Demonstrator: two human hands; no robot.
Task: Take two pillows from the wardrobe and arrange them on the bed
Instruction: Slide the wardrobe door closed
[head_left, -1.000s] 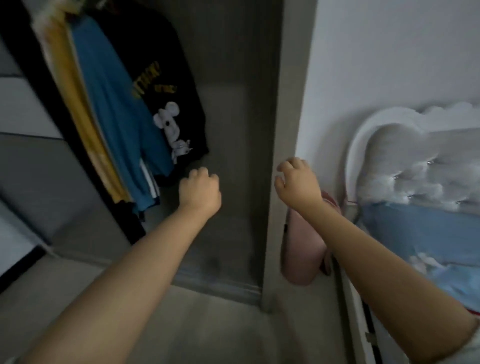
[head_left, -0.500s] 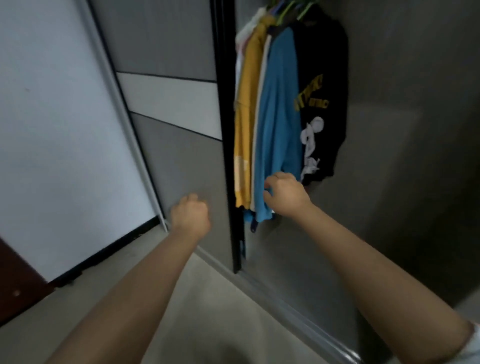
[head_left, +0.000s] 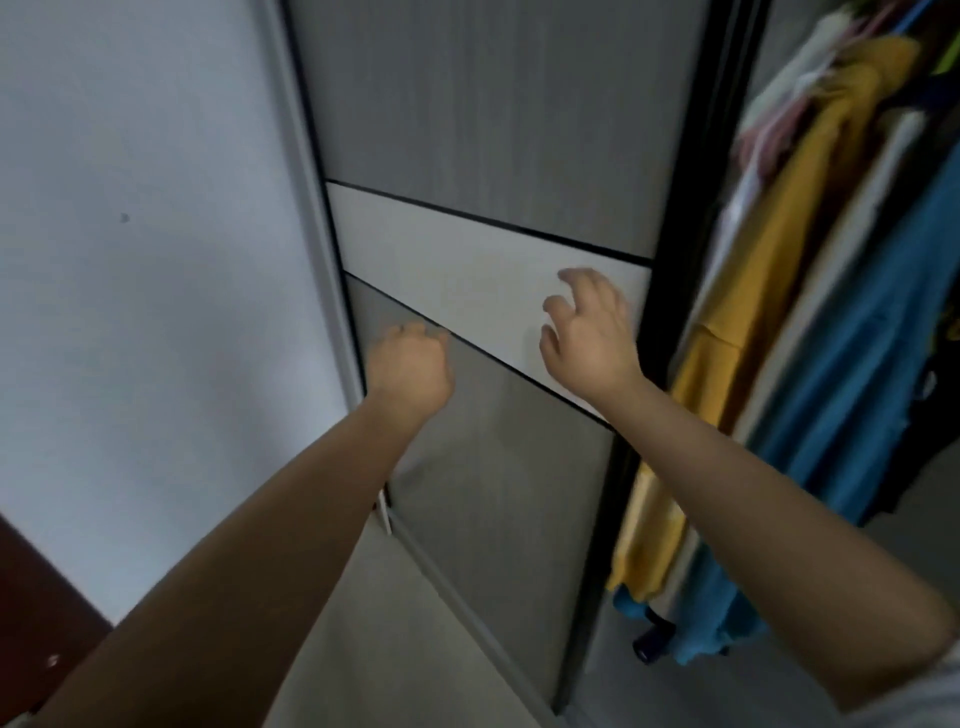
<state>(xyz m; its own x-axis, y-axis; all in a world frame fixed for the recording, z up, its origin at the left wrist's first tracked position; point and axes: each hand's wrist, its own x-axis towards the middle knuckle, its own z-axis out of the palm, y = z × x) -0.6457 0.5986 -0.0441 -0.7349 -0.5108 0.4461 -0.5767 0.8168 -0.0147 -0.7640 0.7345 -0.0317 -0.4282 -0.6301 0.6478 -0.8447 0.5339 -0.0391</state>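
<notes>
I have both hands up in front of the wardrobe's sliding door (head_left: 493, 130), a grey panel crossed by a white band (head_left: 467, 260). My left hand (head_left: 408, 369) is curled into a loose fist with nothing in it, near the door's left edge, just below the white band. My right hand (head_left: 589, 332) is spread, its fingers (head_left: 582, 278) bent and apart, empty, over the white band close to the door's black right frame (head_left: 675, 249); I cannot tell whether it touches the panel. To the right of that frame the wardrobe stands open, with a yellow garment (head_left: 748, 291) and a blue garment (head_left: 852, 374) hanging side by side. No pillows show anywhere I can see. A pale wall (head_left: 140, 260) lies left of the door, the floor (head_left: 395, 623) beneath my forearms.
</notes>
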